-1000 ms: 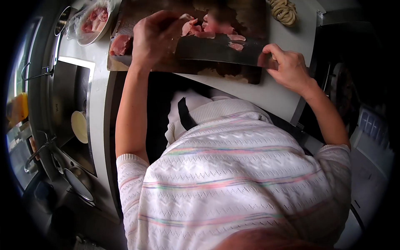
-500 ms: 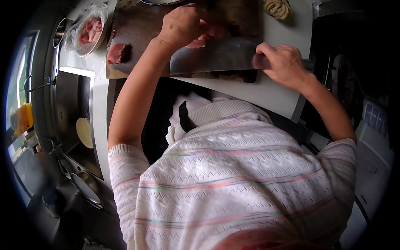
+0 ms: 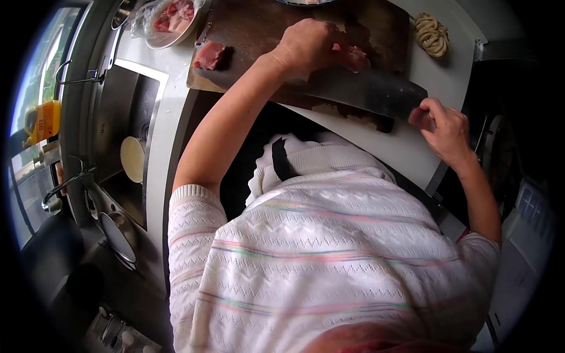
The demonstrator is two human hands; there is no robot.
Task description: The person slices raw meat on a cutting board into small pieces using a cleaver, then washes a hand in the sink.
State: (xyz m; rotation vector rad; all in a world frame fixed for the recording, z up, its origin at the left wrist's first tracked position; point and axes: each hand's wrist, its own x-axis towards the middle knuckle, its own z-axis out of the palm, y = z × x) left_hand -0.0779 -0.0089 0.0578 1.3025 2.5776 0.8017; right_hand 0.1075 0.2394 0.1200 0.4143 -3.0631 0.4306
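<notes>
My right hand point(image 3: 448, 130) is wrapped around the handle of a broad kitchen knife point(image 3: 388, 94), to the right of a dark cutting board point(image 3: 253, 23). The blade reaches left across the board's near part, close to my left hand. My left hand point(image 3: 309, 47) rests with bent fingers on a piece of raw meat point(image 3: 353, 59); its fingertips are mostly hidden behind the knuckles. Pinkish-red meat shows just right of those fingers, on the far side of the blade. A separate chunk of meat point(image 3: 209, 56) lies near the board's left end.
A white bowl point(image 3: 170, 41) with bagged meat stands left of the board. A sink point(image 3: 109, 129) holding a pale round dish point(image 3: 133, 159) is on the left. Noodle-like coiled strands point(image 3: 431, 35) lie at the right. A plate's rim point(image 3: 303, 2) shows at the top.
The view has turned, so the board and meat appear farther right. My right hand has drawn the knife back toward the right and nearer my body. My left hand stays at the meat.
</notes>
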